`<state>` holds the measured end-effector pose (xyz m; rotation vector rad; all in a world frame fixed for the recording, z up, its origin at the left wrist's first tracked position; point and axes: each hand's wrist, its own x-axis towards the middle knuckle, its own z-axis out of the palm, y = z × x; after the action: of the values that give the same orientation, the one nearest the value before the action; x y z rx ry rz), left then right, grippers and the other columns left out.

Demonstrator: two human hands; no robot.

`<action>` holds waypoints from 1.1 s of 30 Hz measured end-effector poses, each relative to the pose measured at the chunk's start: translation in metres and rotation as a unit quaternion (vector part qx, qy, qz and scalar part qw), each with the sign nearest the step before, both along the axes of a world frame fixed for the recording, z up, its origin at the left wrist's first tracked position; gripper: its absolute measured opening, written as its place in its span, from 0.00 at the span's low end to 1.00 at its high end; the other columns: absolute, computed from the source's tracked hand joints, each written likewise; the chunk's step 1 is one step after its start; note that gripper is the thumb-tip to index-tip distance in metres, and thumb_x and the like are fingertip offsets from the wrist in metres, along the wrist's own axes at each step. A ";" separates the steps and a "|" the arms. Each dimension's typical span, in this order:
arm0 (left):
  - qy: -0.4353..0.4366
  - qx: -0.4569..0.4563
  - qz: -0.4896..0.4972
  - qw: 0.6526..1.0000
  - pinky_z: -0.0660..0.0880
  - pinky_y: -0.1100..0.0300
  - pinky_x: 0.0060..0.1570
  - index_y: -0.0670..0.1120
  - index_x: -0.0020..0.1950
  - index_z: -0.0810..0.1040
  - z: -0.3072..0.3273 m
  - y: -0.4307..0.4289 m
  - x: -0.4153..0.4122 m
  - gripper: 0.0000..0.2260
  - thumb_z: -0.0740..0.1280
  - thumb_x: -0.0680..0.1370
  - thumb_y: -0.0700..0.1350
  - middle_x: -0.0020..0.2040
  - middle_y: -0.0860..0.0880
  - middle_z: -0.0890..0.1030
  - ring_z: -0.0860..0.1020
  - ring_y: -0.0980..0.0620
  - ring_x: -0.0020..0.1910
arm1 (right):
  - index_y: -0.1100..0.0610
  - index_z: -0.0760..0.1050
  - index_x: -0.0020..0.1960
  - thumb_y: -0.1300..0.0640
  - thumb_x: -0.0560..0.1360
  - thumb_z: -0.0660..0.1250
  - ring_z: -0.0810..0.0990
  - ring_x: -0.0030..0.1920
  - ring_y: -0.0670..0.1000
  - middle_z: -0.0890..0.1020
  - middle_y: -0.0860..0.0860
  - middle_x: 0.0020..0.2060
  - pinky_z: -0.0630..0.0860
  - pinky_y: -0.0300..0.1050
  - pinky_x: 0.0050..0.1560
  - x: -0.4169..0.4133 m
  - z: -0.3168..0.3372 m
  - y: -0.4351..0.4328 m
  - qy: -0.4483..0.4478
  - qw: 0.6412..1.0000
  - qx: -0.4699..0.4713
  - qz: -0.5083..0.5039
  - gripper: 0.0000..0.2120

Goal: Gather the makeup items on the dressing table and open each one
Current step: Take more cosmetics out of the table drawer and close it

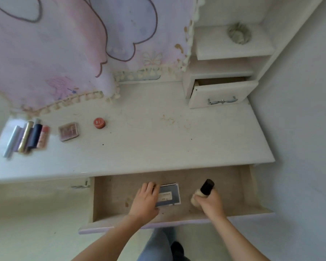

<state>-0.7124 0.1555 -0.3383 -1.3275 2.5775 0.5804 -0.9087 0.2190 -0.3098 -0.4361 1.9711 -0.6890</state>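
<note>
gathering partly done: tubes (26, 137), compact (68, 131) and red tin (99, 123) grouped at left of dressing table (158, 140), all apparently still closed. flat box (168, 194) in open drawer (177, 221), under left hand (145, 199), fingers spread on it. bottle (205, 188) clasped in right hand (209, 202). opening not started.

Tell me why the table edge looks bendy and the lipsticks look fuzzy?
Head view: the wide lens bows the dressing table edge; the tubes at far left are smeared by blur, beside glare on the glossy top; the hands, left and right, look sharper in soft, even light.
</note>
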 end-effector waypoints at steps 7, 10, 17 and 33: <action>0.106 -0.153 0.011 0.983 0.78 0.61 0.38 0.46 0.55 0.71 0.054 -0.011 0.018 0.38 0.76 0.48 0.53 0.47 0.49 0.77 0.67 0.53 0.48 | 0.54 0.68 0.46 0.63 0.71 0.68 0.75 0.43 0.51 0.75 0.48 0.36 0.70 0.42 0.42 0.000 0.059 0.005 0.044 0.991 -0.089 0.084 0.11; 0.098 -0.152 0.037 0.983 0.79 0.60 0.38 0.46 0.55 0.70 0.075 -0.029 0.021 0.39 0.78 0.47 0.54 0.46 0.49 0.80 0.72 0.52 0.47 | 0.58 0.69 0.46 0.64 0.69 0.68 0.76 0.41 0.54 0.77 0.54 0.37 0.70 0.42 0.38 0.004 0.073 -0.006 0.066 0.985 -0.140 0.076 0.10; 0.075 -0.094 0.110 0.987 0.73 0.52 0.55 0.42 0.63 0.71 0.086 -0.097 0.028 0.32 0.73 0.61 0.45 0.57 0.44 0.76 0.75 0.41 0.56 | 0.55 0.69 0.43 0.62 0.68 0.70 0.75 0.38 0.51 0.77 0.51 0.37 0.69 0.42 0.38 0.005 0.091 -0.072 0.087 0.975 -0.179 0.095 0.11; 0.032 0.007 0.115 0.993 0.59 0.58 0.66 0.47 0.72 0.59 0.055 -0.227 0.032 0.31 0.66 0.71 0.46 0.68 0.48 0.65 0.62 0.48 0.68 | 0.56 0.70 0.46 0.61 0.71 0.69 0.76 0.41 0.53 0.78 0.54 0.41 0.69 0.41 0.42 0.017 0.051 -0.252 0.118 0.971 -0.195 0.071 0.08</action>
<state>-0.6808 -0.0715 -0.2833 -1.6407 2.4804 0.6872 -0.8912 -0.0331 -0.2590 -0.9254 1.9985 -0.9709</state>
